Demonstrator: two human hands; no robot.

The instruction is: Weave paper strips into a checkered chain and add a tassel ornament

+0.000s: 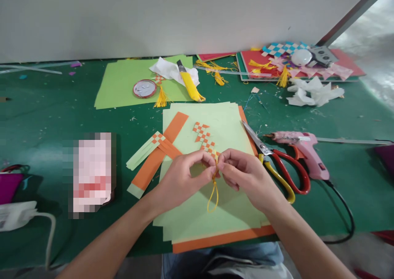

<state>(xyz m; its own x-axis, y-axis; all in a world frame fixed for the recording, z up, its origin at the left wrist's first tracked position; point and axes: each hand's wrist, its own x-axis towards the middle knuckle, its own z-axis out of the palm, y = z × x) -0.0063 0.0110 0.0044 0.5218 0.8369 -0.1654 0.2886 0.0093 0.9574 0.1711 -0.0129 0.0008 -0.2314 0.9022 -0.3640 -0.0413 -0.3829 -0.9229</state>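
Over a stack of pale green paper [187,217], my left hand [189,176] and my right hand [243,170] meet fingertip to fingertip. Both pinch a thin yellow cord [213,201], whose loop hangs below the fingers. Just beyond the fingertips lies a zigzag woven strip [203,137] in orange and pale green checks; its near end is partly hidden by my hands. Left of the stack, a woven piece with orange and green tails [157,138] rests across an orange paper strip [147,170].
Red-handled scissors [291,170] and a pink glue gun [312,156] lie at the right. Behind are a yellow cutter [189,84], a round tin [144,88], crumpled tissue [315,92] and yellow tassels [160,97]. A blurred pink object [92,172] is at the left.
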